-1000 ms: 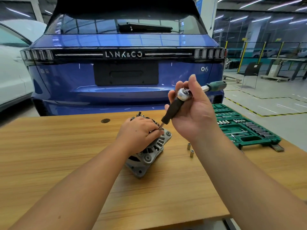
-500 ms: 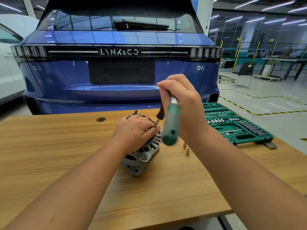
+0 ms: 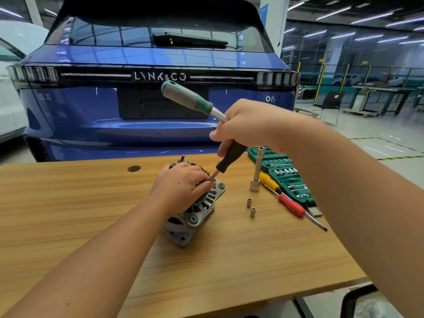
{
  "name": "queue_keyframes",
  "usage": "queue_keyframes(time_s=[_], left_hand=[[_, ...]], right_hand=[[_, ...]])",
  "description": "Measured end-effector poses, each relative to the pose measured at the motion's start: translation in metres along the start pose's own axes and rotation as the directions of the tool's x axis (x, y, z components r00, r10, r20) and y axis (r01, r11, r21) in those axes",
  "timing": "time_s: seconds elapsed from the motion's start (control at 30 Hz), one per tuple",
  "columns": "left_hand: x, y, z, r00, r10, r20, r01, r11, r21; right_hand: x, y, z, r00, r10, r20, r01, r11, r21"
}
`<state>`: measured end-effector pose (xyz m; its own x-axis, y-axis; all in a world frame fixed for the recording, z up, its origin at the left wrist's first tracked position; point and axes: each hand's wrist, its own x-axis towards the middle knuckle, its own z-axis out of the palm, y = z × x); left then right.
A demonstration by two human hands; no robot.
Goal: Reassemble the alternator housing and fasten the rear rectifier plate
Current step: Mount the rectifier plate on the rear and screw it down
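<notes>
On a wooden table (image 3: 68,226) behind a parked blue car (image 3: 114,106), a person works on an alternator (image 3: 195,214) that lies near the table's middle, tilted on its side. The left hand (image 3: 181,187) lies over its top with fingers curled around the upper part, pinning it down. The right hand (image 3: 247,127) is closed around the head of a ratchet (image 3: 190,99), whose green handle sticks up and to the left. A black driver extension (image 3: 229,159) slants down from that hand, and its tip meets the alternator right beside the left fingertips (image 3: 210,183).

The fastener itself is hidden by the left hand, so whether the tip is seated cannot be told. Because the tool stands at a slant, it may slip off the fastener and jab the nearby fingers, or the screw may go in cross-threaded. The alternator rests on a narrow edge and may rock or roll if the steadying hand eases. Two small sockets (image 3: 250,207) stand loose just to the right and could be knocked away.

The alternator looks like a grey cast-metal housing with curved vent slots, round bolt bosses along its rim and a mounting ear at the near end. Dark parts and a stud show at the far end.
</notes>
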<state>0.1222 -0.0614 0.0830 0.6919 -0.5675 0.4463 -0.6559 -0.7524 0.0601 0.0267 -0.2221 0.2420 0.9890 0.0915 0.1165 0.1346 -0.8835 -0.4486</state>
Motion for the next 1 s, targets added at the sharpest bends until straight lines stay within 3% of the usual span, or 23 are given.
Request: queue_keyframes(time_s=[0.07,0.1,0.13,0.2,0.27,0.3,0.4,0.53,0.6,0.67,0.73,0.77,0.8,0.87,0.93,1.0], left_hand=[[0.0,0.0,0.0,1.0,0.005,0.003,-0.005,1.0,0.002],[0.0,-0.001,0.0,1.0,0.006,0.002,-0.006,1.0,0.002],[-0.001,-0.001,0.0,1.0,0.006,-0.001,-0.006,1.0,-0.001],[-0.001,-0.001,0.0,1.0,0.003,-0.006,-0.003,1.0,-0.011],[-0.002,-0.001,0.0,1.0,0.002,-0.009,-0.003,1.0,-0.015],[-0.002,-0.001,0.0,1.0,0.005,-0.009,-0.005,1.0,-0.015],[-0.003,0.0,-0.002,1.0,0.015,-0.009,-0.015,1.0,-0.023],[-0.002,0.001,-0.005,1.0,0.005,0.023,-0.005,1.0,-0.017],[-0.002,0.001,-0.005,1.0,0.006,0.029,-0.006,1.0,-0.012],[-0.002,0.001,-0.006,0.999,0.007,0.032,-0.006,1.0,-0.018],[-0.002,0.001,-0.006,0.999,0.003,0.038,-0.002,1.0,-0.021],[-0.002,0.002,-0.007,0.999,0.001,0.041,0.0,1.0,-0.017],[-0.001,0.002,-0.007,0.999,-0.002,0.045,0.003,1.0,-0.013],[-0.001,0.003,-0.007,0.999,-0.009,0.049,0.009,1.0,-0.003],[-0.002,0.003,-0.008,0.999,-0.006,0.037,0.006,1.0,-0.003],[-0.002,0.003,-0.008,1.0,0.0,0.029,0.0,1.0,-0.013]], right_hand=[[0.001,0.002,-0.003,0.995,0.027,0.094,-0.046,0.975,0.217],[0.002,0.004,-0.002,0.993,0.052,0.109,-0.09,0.92,0.381],[0.003,0.006,0.001,0.987,0.083,0.135,-0.147,0.8,0.582],[0.002,0.009,0.011,0.978,0.067,0.2,-0.211,0.348,0.914],[0.002,0.013,0.028,0.988,0.066,0.136,-0.132,-0.066,0.989],[0.002,0.014,0.036,0.992,0.111,0.068,-0.047,-0.184,0.982],[0.002,0.015,0.057,0.974,0.197,-0.112,0.171,-0.319,0.932],[-0.002,0.027,0.07,0.982,0.033,-0.186,0.185,-0.369,0.911],[-0.004,0.035,0.076,0.972,-0.057,-0.228,0.194,-0.354,0.915],[-0.008,0.042,0.081,0.951,-0.119,-0.285,0.249,-0.25,0.936],[-0.01,0.046,0.084,0.909,-0.151,-0.388,0.385,-0.048,0.922],[-0.01,0.047,0.086,0.875,-0.147,-0.462,0.478,0.109,0.872],[-0.009,0.046,0.088,0.818,-0.137,-0.558,0.572,0.298,0.765],[-0.007,0.045,0.093,0.602,-0.176,-0.778,0.675,0.633,0.379],[-0.005,0.045,0.093,0.398,-0.33,-0.856,0.628,0.778,-0.008],[-0.005,0.044,0.088,0.361,-0.47,-0.805,0.575,0.792,-0.205]])
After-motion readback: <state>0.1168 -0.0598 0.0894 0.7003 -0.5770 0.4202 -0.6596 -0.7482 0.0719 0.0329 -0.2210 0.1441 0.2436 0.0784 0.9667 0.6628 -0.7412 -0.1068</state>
